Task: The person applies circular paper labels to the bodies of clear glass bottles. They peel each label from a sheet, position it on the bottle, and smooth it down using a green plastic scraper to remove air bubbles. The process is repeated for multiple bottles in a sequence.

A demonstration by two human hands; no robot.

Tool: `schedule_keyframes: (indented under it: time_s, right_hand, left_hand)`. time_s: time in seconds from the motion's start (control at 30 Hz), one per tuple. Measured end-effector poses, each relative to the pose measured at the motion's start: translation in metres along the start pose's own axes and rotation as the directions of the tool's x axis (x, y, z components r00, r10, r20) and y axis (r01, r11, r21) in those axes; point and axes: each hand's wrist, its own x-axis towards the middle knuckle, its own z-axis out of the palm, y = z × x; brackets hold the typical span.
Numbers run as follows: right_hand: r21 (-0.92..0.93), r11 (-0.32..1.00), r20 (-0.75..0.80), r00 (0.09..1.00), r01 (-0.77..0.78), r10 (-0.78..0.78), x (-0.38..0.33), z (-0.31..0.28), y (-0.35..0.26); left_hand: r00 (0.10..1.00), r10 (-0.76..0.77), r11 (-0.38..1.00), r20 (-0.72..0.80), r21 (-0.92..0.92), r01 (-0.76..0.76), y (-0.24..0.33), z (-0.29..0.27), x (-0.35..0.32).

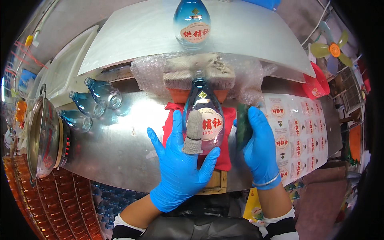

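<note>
A blue glass bottle with a cream oval label lies on a red cloth, its neck pointing away from me. The neck rests on a grey cloth-wrapped support. My left hand, in a blue glove, lies over the bottle's lower left with fingers spread. One of its fingers wears a grey knitted finger sleeve and sits on the bottle's face at the label's left edge. My right hand, also gloved, grips a dark green pad just right of the bottle, apart from it.
Another labelled blue bottle stands on the white board behind. Several bare blue bottles lie at left, near a metal pan on a heater. A label sheet lies at right, below a red basin and a fan.
</note>
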Motion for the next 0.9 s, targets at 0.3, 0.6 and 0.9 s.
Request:
schedule_keyframes:
  time_s: [0.3,0.6,0.9]
  right_hand:
    - [-0.403,0.841,0.009,0.921,0.359,-0.389,-0.008,0.005,0.011]
    - [-0.478,0.754,0.222,0.893,0.45,-0.392,-0.002,0.029,-0.019]
    - [-0.493,0.745,0.135,0.885,0.449,-0.445,0.023,0.002,-0.006]
  left_hand:
    - [0.999,0.041,0.999,-0.03,-0.008,-0.041,-0.005,0.005,-0.001]
    - [0.997,0.01,0.997,-0.072,-0.071,-0.015,-0.01,0.009,-0.002]
    - [0.998,0.014,0.996,-0.055,-0.085,-0.019,-0.017,0.007,-0.001]
